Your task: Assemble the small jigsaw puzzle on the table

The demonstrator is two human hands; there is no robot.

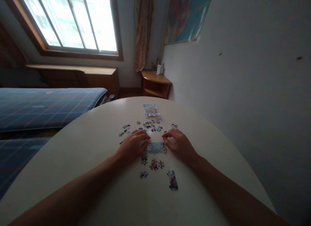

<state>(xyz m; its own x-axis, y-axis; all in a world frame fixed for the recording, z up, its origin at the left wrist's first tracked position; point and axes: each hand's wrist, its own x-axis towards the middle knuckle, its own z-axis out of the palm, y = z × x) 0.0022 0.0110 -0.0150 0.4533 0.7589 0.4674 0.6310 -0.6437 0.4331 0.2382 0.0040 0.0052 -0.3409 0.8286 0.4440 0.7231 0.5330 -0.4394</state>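
A partly joined jigsaw puzzle section (156, 147), pale blue with a curved pattern, lies flat on the table between my hands. At its left end, my left hand (134, 142) is closed, with bent fingers and thumb at the upper left edge. My right hand (178, 143) curls at the opposite end, thumb and forefinger pinched at the upper right corner. Below the section are a few joined pieces (154, 164) and a dark upright strip of pieces (173, 180). Loose puzzle pieces (152, 124) are scattered beyond my hands. The fingertips' exact contact is too small to make out.
The round white table (104, 193) fills the foreground. A small picture sheet (151, 110) lies toward its far edge. To the left is a bed with a plaid mattress (48, 106); a wooden corner shelf (156, 77) stands behind. A white wall (238, 99) borders the right.
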